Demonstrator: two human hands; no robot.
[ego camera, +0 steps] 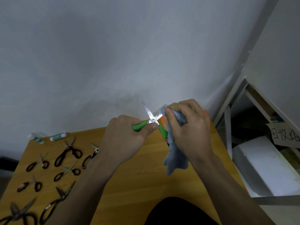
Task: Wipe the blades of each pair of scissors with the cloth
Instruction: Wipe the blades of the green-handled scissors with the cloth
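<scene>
- A pair of green-handled scissors (pixel 152 120) was held above the far edge of the wooden table (pixel 139 179), blades spread into an X.
- One blade, marked with a ruler scale, pointed toward 11 o'clock; the other ran toward 2 o'clock, its tip hidden in the blue-grey cloth (pixel 176 153).
- One green handle lay along the 8 o'clock direction inside the left hand (pixel 125 137), whose fingers were curled round it, the thumb pressed near the pivot; the other handle hung free toward 5 o'clock.
- The cloth was pinched between thumb and fingers of the right hand (pixel 188 125), bunched over the blade, its loose end drooping toward 6 o'clock.
- At 9 o'clock from the hands, several dark-handled scissors (pixel 68 154) were laid on the table, most tips aimed roughly toward 1 o'clock.
- Two glue sticks (pixel 58 136) were laid near the table's far left corner.
- At 3 o'clock a white shelf unit (pixel 227 120) was seen, holding a white foam block (pixel 266 166) and a handwritten cardboard sign (pixel 285 135).
</scene>
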